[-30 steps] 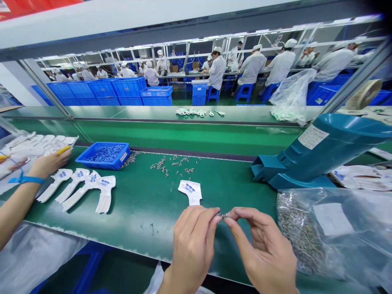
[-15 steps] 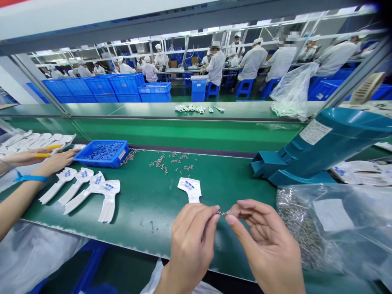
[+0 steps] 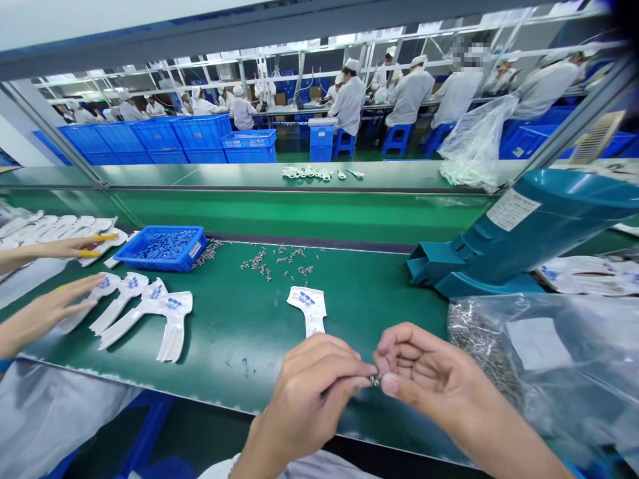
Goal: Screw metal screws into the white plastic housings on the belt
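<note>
A little cluster of metal springs (image 3: 375, 380) is held between my two hands, low over the green bench. My left hand (image 3: 315, 392) pinches it from the left with thumb and forefinger. From the right, the thumb and fingertips of my right hand (image 3: 433, 380) close on the same cluster, the other fingers curled. Just beyond my left hand lies a white plastic handle part (image 3: 307, 303) with blue pieces set in it; its lower end is hidden by my knuckles. Farther back, loose springs (image 3: 257, 263) are scattered on the bench.
At left, a co-worker's hands (image 3: 54, 306) are by several white handle parts (image 3: 172, 326). A blue tray (image 3: 186, 261) holds small blue pieces. On the right stand a teal funnel-shaped holder (image 3: 479, 239) and a clear bag (image 3: 574, 372) of metal parts.
The springs, stretched in a short line between my fingertips before, are now bunched, slightly lower and to the right. The co-worker's nearer hand has moved from the blue tray toward the handle parts.
</note>
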The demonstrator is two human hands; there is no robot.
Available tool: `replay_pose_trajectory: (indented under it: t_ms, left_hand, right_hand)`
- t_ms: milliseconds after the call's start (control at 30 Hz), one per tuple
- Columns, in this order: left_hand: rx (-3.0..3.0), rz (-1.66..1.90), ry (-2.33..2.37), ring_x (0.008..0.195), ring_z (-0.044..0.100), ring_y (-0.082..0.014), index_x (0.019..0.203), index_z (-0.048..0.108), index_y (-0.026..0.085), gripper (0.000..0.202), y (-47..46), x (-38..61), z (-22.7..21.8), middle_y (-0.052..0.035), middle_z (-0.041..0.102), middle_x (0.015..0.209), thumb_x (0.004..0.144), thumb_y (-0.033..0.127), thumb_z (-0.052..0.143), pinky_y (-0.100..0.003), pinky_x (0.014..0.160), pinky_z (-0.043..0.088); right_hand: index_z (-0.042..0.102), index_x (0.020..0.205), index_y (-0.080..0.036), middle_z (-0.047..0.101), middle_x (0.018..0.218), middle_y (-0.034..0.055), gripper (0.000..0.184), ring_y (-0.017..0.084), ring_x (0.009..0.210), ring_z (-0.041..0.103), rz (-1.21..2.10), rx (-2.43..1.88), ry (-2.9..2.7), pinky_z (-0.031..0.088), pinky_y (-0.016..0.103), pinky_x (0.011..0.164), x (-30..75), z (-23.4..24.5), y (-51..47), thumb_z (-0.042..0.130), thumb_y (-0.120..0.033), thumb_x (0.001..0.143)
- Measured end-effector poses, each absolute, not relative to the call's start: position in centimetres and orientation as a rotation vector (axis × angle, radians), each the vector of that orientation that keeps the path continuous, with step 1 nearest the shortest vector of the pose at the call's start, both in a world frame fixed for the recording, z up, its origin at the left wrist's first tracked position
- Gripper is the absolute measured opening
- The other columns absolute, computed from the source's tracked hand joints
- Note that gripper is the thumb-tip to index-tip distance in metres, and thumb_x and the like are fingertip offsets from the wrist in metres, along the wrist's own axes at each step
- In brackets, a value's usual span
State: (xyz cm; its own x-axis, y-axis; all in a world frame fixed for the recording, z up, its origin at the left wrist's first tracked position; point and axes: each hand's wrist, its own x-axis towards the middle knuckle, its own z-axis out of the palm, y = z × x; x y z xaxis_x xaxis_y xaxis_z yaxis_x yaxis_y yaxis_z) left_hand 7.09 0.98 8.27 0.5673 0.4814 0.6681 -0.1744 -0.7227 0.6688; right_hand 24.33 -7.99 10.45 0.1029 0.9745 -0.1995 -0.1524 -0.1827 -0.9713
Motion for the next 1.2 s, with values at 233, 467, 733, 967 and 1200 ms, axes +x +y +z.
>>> replay_pose_trajectory:
  t_ms: [233,467,733,967,1200]
  left_hand:
    - [1.844,1.124,0.246,0.082,0.067,-0.0153,0.097,0.071,0.017,0.011,0.4,7.1,8.1,-0.0042,0.073,0.083,0.09,0.011,0.064,-0.029,0.077,0.056]
    - [2.308,1.194,0.16,0.089,0.064,-0.0173,0.105,0.067,0.017,0.02,1.6,6.3,8.3,-0.0039,0.074,0.091,0.092,0.006,0.057,-0.031,0.079,0.054]
    - [2.555,1.047,0.347,0.087,0.061,-0.017,0.102,0.064,0.019,0.017,2.2,6.0,9.1,-0.0032,0.071,0.09,0.094,0.009,0.053,-0.031,0.077,0.049]
    - [2.216,1.057,0.65,0.077,0.055,-0.0144,0.095,0.056,0.018,0.015,-0.3,7.5,7.4,-0.004,0.06,0.086,0.098,0.011,0.043,-0.027,0.069,0.045]
    - [2.493,1.151,0.753,0.081,0.057,-0.0176,0.104,0.058,0.016,0.015,-0.6,7.5,7.4,-0.0056,0.064,0.089,0.095,0.007,0.05,-0.03,0.072,0.047]
  right_hand:
    - [0.058,0.095,-0.021,0.059,0.077,-0.0025,0.034,0.008,0.069,0.053,1.598,-1.026,-0.754,0.045,0.019,0.066,24.0,10.1,-7.1,0.082,-0.037,0.077]
    - [0.058,0.098,-0.02,0.059,0.076,-0.0017,0.036,0.011,0.069,0.053,1.505,-1.129,-0.702,0.046,0.022,0.064,23.3,10.5,-7.4,0.08,-0.04,0.078]
    - [0.057,0.096,-0.023,0.066,0.083,0.0021,0.03,0.017,0.08,0.065,1.054,-1.408,-0.836,0.055,0.028,0.071,22.3,9.9,-7.7,0.074,-0.043,0.082]
    - [0.055,0.108,-0.027,0.07,0.091,0.0033,0.023,0.02,0.088,0.069,0.465,-1.495,-1.077,0.057,0.03,0.075,20.8,7.7,-8.3,0.067,-0.027,0.089]
    - [0.057,0.104,-0.025,0.071,0.091,0.0041,0.024,0.021,0.087,0.07,0.585,-1.644,-1.036,0.058,0.031,0.074,21.6,8.3,-8.1,0.069,-0.038,0.087]
